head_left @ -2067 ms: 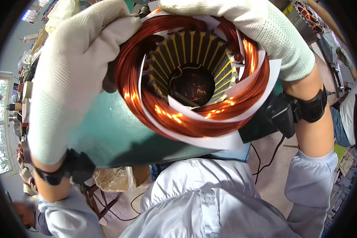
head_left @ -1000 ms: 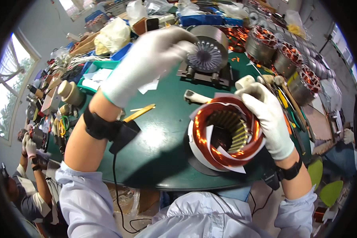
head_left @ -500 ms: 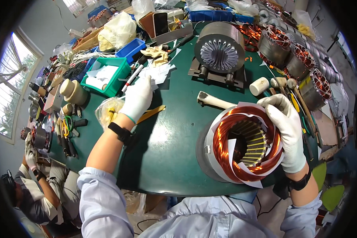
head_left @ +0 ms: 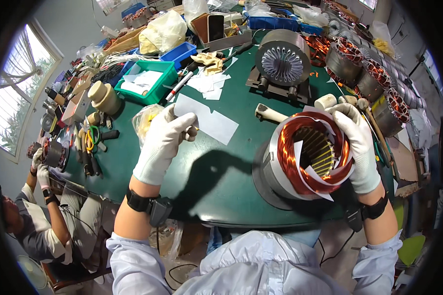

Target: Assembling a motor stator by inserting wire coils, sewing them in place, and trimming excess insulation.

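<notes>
My left hand (head_left: 163,142), in a white glove, is raised over the left part of the table with thumb and fingers pinched. It holds an angular sheet of white paper (head_left: 216,126), which sticks out to the right. My gloved right hand (head_left: 358,147) grips the right side of the motor stator's copper winding (head_left: 286,162), fingers over its upper rim. White paper strips (head_left: 298,156) stand between the winding's coils. The stator's grey metal body (head_left: 268,172) rests tilted on the table, and its slots show inside the ring.
A green tray (head_left: 160,88) of white paper and loose paper pieces (head_left: 209,84) lie beyond my left hand. A bare stator core (head_left: 283,56) sits on a stand at the back. Wound stators (head_left: 371,78) and hand tools line the right. A co-worker (head_left: 49,221) sits at the left.
My left hand has come back from the paper pile toward me, now with a paper sheet in it. My right hand stays on the winding. The whole view has shifted slightly.
</notes>
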A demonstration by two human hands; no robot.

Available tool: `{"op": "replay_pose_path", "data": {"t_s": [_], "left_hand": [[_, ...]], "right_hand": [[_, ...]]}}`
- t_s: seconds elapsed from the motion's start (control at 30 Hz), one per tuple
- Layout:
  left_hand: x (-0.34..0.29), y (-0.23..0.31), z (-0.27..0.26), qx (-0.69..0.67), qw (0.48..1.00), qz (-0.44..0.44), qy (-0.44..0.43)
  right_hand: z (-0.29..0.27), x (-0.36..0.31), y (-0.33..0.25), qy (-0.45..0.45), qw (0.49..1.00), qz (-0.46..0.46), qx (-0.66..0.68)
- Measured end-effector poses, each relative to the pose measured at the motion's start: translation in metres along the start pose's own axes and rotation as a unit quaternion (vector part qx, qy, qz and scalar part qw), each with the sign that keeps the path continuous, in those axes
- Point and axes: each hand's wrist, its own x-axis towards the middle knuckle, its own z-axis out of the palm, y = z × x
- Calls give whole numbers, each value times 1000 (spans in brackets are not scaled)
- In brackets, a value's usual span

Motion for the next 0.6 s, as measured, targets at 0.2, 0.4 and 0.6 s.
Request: {"op": "replay_pose_path", "data": {"t_s": [0.2, 0.4, 0.6], "left_hand": [[-48, 28, 34, -9, 991, 135, 11], [-70, 76, 106, -42, 963, 266, -6], [-66, 42, 89, 450, 629, 609, 178]], "right_hand": [[-8, 0, -29, -23, 958, -56, -282], [80, -18, -92, -235, 841, -216, -438], [96, -24, -75, -157, 899, -94, -398]]}}
